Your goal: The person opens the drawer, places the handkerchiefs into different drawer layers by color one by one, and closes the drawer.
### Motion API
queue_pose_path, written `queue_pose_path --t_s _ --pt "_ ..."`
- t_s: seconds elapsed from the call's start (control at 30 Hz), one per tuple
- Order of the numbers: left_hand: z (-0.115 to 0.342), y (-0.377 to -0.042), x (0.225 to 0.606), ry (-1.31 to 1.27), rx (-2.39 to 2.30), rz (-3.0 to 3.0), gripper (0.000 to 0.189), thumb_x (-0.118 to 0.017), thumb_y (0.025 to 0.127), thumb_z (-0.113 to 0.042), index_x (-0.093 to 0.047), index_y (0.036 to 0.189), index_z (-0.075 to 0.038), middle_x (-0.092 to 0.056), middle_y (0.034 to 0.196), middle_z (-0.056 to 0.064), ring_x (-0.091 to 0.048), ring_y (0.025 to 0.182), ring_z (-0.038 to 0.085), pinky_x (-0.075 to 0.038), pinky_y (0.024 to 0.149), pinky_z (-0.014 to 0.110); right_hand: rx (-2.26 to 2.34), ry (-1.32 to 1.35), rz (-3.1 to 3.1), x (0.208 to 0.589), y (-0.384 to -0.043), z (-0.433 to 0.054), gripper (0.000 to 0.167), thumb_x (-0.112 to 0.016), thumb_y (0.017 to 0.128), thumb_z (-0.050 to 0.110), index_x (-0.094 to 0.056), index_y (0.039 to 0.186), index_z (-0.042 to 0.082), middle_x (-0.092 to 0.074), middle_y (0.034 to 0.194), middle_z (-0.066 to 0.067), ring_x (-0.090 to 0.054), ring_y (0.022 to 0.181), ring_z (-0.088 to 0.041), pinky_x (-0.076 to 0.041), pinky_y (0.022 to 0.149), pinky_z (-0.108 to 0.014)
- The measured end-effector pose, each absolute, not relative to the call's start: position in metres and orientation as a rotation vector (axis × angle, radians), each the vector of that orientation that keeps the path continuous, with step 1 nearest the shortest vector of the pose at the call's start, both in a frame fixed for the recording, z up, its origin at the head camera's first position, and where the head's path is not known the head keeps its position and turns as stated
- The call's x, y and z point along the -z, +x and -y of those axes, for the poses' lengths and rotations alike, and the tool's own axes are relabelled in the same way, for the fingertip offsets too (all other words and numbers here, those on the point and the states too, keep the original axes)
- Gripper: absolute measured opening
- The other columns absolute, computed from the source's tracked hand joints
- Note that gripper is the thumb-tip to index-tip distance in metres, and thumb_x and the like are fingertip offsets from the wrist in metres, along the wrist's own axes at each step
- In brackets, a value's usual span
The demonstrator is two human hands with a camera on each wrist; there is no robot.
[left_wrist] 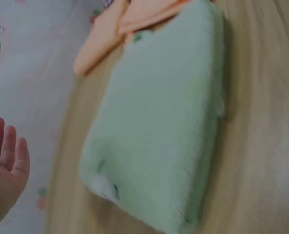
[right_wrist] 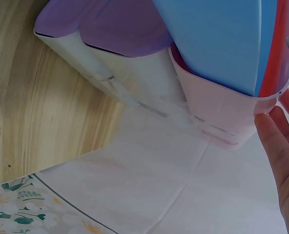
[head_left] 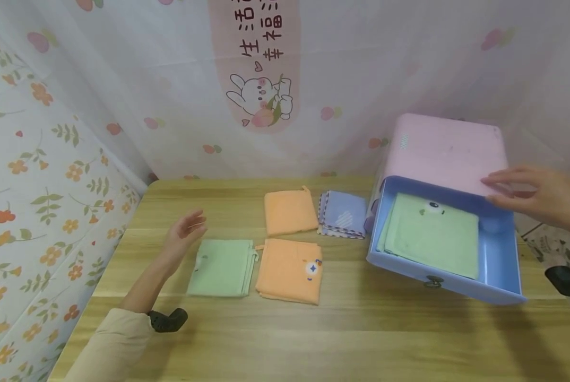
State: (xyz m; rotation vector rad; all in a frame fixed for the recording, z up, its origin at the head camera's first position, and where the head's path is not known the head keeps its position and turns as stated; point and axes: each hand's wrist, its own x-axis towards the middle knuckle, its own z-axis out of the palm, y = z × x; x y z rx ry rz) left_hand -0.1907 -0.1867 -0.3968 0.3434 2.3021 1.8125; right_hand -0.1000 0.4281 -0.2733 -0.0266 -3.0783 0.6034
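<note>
My left hand point(head_left: 183, 233) is held above the table just beyond a folded green towel point(head_left: 220, 268), fingers loosely extended and holding nothing; the left wrist view also shows this hand point(left_wrist: 5, 170) apart from the towel point(left_wrist: 149, 117). At the right, my right hand point(head_left: 543, 196) rests its fingertips against the pink casing point(head_left: 447, 151) of a drawer box. The right wrist view has those fingers point(right_wrist: 276, 139) along the casing's edge. A blue drawer point(head_left: 500, 265) is pulled out of it. Inside lies another folded green towel point(head_left: 433, 239) with an eye design.
Two folded orange towels point(head_left: 291, 212) and a folded blue-purple cloth point(head_left: 343, 213) with a checked edge lie mid-table. Purple drawer fronts point(right_wrist: 127, 29) sit beside the blue drawer in the right wrist view. A printed curtain point(head_left: 361, 85) hangs behind the table point(head_left: 285, 345).
</note>
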Motion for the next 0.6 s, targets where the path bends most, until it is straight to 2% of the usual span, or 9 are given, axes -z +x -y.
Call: queue_pose_path --t_s 0.07,0.17,0.27,0.37,0.6 --pt "0.194 -0.191 0.404 0.314 -1.769 -2.292 0.053 -0.047 0.093 -0.02 -0.024 0.136 0.002 -0.032 0.131 0.024 -0.037 0.116 0.025 -0.039 0.089 0.018 -0.584 -0.035 3.073 0.273 -0.1 -0.428 0.048 -0.06 0.085 0.029 -0.048 0.12 -0.002 -0.035 0.123 -0.034 -0.038 0.099 -0.056 -0.037 0.071 -0.064" --pt "0.202 -0.191 0.415 0.269 -1.708 -2.286 0.054 -0.047 0.093 -0.019 -0.023 0.136 0.003 -0.031 0.133 0.026 -0.033 0.119 0.033 -0.034 0.097 0.035 -0.579 -0.04 3.061 0.273 -0.1 -0.428 0.048 -0.061 0.084 0.029 -0.049 0.119 -0.002 -0.036 0.123 -0.033 -0.038 0.1 -0.057 -0.037 0.071 -0.063" --pt "0.207 -0.192 0.424 0.235 -1.66 -2.289 0.054 -0.046 0.093 -0.019 -0.023 0.136 0.004 -0.031 0.132 0.028 -0.031 0.12 0.038 -0.03 0.097 0.048 -0.588 -0.029 3.041 0.274 -0.1 -0.429 0.047 -0.062 0.083 0.028 -0.051 0.117 -0.003 -0.038 0.122 -0.032 -0.04 0.1 -0.056 -0.037 0.071 -0.063" --pt "0.212 -0.191 0.433 0.207 -1.632 -2.284 0.054 -0.047 0.093 -0.018 -0.023 0.136 0.005 -0.031 0.131 0.028 -0.031 0.119 0.04 -0.032 0.096 0.049 -0.579 -0.012 3.026 0.275 -0.1 -0.429 0.046 -0.064 0.082 0.027 -0.053 0.115 -0.003 -0.04 0.12 -0.031 -0.041 0.099 -0.056 -0.039 0.07 -0.063" --pt "0.217 -0.188 0.445 0.117 -1.55 -2.303 0.055 -0.053 0.09 -0.017 -0.028 0.134 0.004 -0.034 0.131 0.027 -0.034 0.118 0.038 -0.04 0.09 0.037 -0.545 0.016 3.023 0.275 -0.1 -0.43 0.045 -0.063 0.082 0.026 -0.053 0.115 -0.003 -0.04 0.12 -0.032 -0.04 0.099 -0.055 -0.039 0.07 -0.062"
